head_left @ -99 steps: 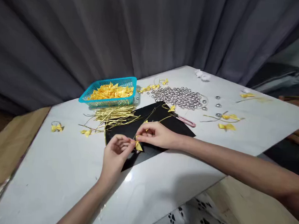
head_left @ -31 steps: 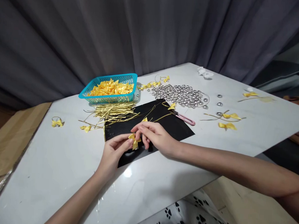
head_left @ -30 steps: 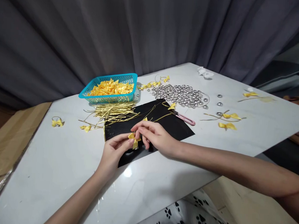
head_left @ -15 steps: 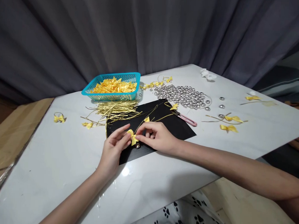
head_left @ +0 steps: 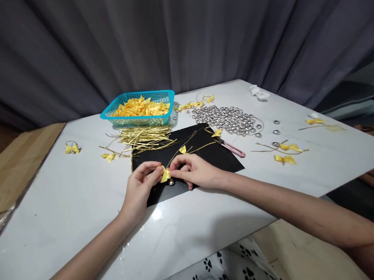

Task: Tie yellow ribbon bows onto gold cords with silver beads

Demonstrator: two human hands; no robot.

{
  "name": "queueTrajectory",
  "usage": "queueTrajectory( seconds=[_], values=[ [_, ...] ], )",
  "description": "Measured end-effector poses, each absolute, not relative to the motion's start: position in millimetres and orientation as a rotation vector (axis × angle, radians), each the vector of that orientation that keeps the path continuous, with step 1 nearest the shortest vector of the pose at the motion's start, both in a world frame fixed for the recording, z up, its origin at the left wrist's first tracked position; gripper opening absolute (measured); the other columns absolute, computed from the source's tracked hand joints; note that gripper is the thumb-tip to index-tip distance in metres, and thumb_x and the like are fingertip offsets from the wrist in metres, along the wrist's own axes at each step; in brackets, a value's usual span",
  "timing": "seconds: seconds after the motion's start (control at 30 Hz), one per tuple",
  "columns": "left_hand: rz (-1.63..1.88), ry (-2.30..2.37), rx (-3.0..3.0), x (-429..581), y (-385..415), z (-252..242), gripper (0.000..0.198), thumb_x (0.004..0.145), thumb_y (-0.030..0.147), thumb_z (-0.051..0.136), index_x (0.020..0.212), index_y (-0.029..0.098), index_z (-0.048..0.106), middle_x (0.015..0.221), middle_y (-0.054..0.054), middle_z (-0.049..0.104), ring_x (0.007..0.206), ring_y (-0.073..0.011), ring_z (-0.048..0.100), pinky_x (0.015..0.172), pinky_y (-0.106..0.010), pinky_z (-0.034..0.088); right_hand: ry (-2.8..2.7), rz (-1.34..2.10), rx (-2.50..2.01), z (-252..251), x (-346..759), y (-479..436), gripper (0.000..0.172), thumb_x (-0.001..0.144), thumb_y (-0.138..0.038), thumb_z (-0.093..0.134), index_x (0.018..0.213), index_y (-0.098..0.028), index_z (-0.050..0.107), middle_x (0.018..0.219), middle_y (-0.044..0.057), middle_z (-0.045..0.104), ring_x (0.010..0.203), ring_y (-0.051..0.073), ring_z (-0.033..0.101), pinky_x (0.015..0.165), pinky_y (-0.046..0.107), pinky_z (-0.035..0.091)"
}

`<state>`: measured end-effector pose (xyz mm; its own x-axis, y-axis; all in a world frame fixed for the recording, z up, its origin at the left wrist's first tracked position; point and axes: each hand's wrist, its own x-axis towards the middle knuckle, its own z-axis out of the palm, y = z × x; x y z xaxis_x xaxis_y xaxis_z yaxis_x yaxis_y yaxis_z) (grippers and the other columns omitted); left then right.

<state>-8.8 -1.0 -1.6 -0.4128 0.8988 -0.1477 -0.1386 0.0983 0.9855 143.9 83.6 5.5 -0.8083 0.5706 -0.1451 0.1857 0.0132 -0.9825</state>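
The bow [head_left: 165,174] is bright yellow, its bell [head_left: 172,182] silver, over a matt black sheet [head_left: 211,155]. At eleven o'clock of the sheet a turquoise basket [head_left: 138,121] holds yellow-orange bows [head_left: 141,107]; the wires [head_left: 143,136] before it are shiny gold. At one o'clock lies a silver heap of bells [head_left: 228,119], beside it a pink tool [head_left: 233,149]. The bench [head_left: 79,201] is glossy white, the curtain [head_left: 148,39] dark grey, the cloth [head_left: 231,270] at five o'clock white with black paw prints

Pinching with thumb and forefinger of left hand [head_left: 138,187]; pinching likewise with right hand [head_left: 193,172] just beside it, palm down, forearms outstretched.
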Motion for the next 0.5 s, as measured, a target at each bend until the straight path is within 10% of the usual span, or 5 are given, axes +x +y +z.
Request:
queueTrajectory(
  seconds=[0.5],
  values=[
    [0.994,1.515,1.681,-42,6,-1,0.017,0.077,0.032,0.065,0.087,0.02,0.072,0.077,-0.007,0.068,0.067,-0.0168,0.062,0.056,-0.023,0.05,-2.729,1.19,-0.52,21,154,98,0.008,0.091,-0.015,0.042,0.088,-0.015,0.05,0.085,0.004,0.055,0.074,0.013,0.048,0.069,0.025,0.039]
  ],
)
